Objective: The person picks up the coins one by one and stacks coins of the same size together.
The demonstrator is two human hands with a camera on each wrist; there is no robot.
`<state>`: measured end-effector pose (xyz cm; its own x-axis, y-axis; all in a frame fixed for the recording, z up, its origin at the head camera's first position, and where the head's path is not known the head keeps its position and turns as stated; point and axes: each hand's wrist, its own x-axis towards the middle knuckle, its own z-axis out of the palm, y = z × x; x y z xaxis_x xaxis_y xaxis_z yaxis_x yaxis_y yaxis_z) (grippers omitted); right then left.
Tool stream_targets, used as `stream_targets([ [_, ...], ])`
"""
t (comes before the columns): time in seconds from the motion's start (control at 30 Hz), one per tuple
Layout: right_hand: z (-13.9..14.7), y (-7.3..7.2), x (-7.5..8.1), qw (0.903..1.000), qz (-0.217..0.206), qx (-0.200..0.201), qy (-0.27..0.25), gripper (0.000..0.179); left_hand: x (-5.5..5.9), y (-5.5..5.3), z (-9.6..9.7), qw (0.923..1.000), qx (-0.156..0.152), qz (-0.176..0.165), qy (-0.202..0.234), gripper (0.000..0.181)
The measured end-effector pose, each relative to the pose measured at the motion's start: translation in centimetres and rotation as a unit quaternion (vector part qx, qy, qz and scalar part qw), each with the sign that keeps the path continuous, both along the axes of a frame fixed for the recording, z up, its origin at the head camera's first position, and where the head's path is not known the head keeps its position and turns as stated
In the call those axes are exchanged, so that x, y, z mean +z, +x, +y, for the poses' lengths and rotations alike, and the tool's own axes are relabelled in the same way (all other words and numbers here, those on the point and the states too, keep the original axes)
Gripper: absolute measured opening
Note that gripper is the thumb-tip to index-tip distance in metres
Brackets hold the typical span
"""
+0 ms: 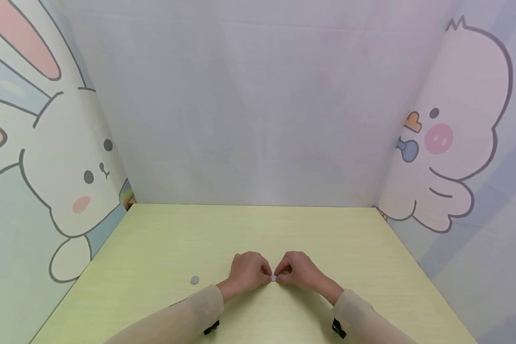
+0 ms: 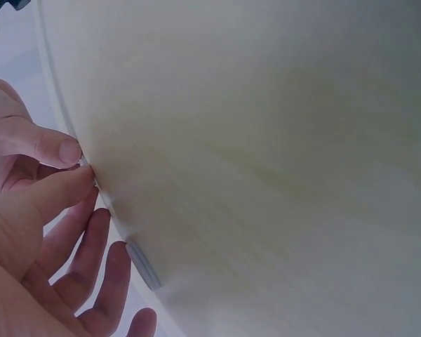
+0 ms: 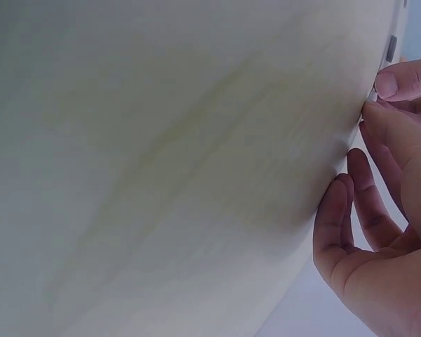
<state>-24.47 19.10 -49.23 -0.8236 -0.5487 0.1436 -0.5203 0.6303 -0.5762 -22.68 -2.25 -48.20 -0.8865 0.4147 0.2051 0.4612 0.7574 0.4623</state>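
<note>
Both hands meet low over the table, a little right of the middle in the head view. Between their fingertips lies a small round grey disc (image 1: 273, 278). My left hand (image 1: 250, 272) pinches its left edge with thumb and forefinger. From the other side my right hand (image 1: 300, 272) pinches the right edge, its other fingers bent near the tabletop. Fingertips cover most of this disc in both wrist views. A second grey disc (image 1: 195, 280) lies flat to the left of my left hand; in the left wrist view this disc (image 2: 143, 265) appears edge-on, with layered lines along its side.
The pale yellow wooden table (image 1: 258, 229) runs back to a plain light curtain (image 1: 258, 119). Side curtains carry a rabbit drawing (image 1: 77, 167) on the left and a chick drawing (image 1: 460, 114) on the right. Black straps (image 1: 338, 328) hang under the light sleeves.
</note>
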Motion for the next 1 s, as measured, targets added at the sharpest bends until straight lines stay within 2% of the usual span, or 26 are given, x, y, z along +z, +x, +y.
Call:
stream_targets([
  [1.0,0.27,0.05,-0.15,1.0000,0.008,-0.005,0.002,0.008,-0.14,-0.07,0.12,1.0000,-0.002,0.002,0.000,0.013],
])
